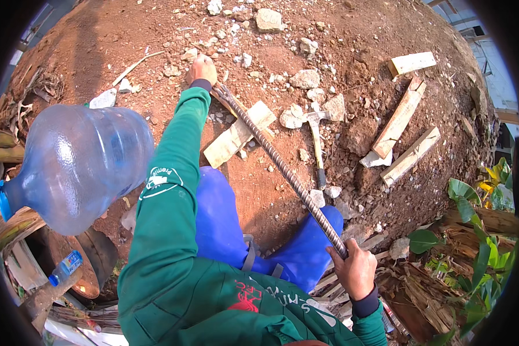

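Note:
A long ribbed steel bar (288,173) slants across the view, its flattened far end near the ground. My right hand (354,268) is wrapped round its near end, at lower right. My left hand (202,70) reaches far forward, just beyond the bar's far tip, with fingers curled down among small stones; what they hold, if anything, is hidden. Beneath the bar's far part lie crossed wood pieces (230,141) on reddish soil. Right of the bar, a hammer (318,141) with a pale handle and dark grip lies on the dirt, its head between stones.
A big blue-tinted water jug (86,161) is at left, above a small plastic bottle (66,268). Several wood blocks (399,118) are scattered at right. Rocks (269,21) dot the far soil. Leafy plants (484,248) and dry stalks stand at lower right.

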The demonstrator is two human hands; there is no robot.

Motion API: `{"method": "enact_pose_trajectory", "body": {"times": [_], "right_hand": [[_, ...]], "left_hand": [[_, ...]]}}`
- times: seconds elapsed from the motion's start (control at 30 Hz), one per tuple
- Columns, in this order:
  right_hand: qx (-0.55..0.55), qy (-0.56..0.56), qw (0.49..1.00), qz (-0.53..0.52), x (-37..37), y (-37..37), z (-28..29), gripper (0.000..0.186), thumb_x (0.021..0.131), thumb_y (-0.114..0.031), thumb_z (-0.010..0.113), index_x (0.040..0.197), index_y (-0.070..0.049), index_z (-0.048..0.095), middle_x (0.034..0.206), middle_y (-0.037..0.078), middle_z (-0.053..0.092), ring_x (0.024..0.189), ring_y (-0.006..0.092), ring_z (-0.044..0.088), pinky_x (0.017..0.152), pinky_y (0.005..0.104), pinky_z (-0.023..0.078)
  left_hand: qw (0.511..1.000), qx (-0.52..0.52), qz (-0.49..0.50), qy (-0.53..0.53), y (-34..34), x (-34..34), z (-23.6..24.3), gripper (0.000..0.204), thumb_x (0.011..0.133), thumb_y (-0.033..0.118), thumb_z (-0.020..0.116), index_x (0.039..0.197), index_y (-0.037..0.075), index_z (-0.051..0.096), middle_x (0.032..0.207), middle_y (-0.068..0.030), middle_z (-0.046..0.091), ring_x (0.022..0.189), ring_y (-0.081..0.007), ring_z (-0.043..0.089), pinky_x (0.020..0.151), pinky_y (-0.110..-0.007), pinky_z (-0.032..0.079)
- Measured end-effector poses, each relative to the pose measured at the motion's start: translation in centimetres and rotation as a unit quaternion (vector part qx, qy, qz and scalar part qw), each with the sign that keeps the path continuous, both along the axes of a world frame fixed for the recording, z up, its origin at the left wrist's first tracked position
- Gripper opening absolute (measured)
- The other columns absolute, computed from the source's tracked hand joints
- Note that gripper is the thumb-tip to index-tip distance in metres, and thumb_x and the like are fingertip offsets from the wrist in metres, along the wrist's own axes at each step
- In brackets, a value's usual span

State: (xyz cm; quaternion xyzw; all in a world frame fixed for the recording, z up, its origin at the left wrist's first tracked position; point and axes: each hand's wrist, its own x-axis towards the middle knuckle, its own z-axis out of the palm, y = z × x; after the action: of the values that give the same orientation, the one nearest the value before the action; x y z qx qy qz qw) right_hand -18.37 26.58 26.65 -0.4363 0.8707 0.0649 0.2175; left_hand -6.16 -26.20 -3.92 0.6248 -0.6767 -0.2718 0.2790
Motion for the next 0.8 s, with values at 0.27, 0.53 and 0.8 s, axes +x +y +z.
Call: {"method": "enact_pose_trajectory", "body": {"times": [0.27,0.53,0.8], "right_hand": [[-0.002,-0.104,0.994,-0.044,0.4,2.0,-5.4,0.035,0.089,-0.034,0.072,0.076,-0.003,0.064,0.059,0.023,0.060,0.058,0.0444,0.062,0.054,0.0517,0.048],[-0.020,-0.081,0.996,-0.039,-0.4,3.0,-6.8,0.035,0.091,-0.032,0.070,0.072,-0.004,0.061,0.061,0.023,0.060,0.061,0.0447,0.062,0.055,0.0524,0.048],[-0.044,-0.034,0.998,-0.018,-0.3,4.4,-9.0,0.028,0.088,-0.029,0.071,0.076,-0.006,0.062,0.063,0.024,0.062,0.064,0.0447,0.064,0.057,0.0524,0.050]], "left_hand": [[0.998,-0.053,-0.017,0.035,-0.5,1.4,-1.5,0.014,0.087,0.019,0.055,0.091,0.017,0.068,0.105,-0.0149,0.067,0.105,-0.0358,0.061,0.090,-0.047,0.049],[0.998,-0.035,-0.001,0.043,-0.5,1.3,-1.6,0.019,0.086,0.018,0.052,0.092,0.015,0.069,0.103,-0.0158,0.069,0.102,-0.0364,0.063,0.090,-0.046,0.049],[0.998,-0.061,-0.008,0.006,0.0,2.8,-2.2,0.022,0.089,0.026,0.052,0.100,0.018,0.069,0.109,-0.0154,0.068,0.110,-0.0367,0.059,0.094,-0.048,0.047]]}}
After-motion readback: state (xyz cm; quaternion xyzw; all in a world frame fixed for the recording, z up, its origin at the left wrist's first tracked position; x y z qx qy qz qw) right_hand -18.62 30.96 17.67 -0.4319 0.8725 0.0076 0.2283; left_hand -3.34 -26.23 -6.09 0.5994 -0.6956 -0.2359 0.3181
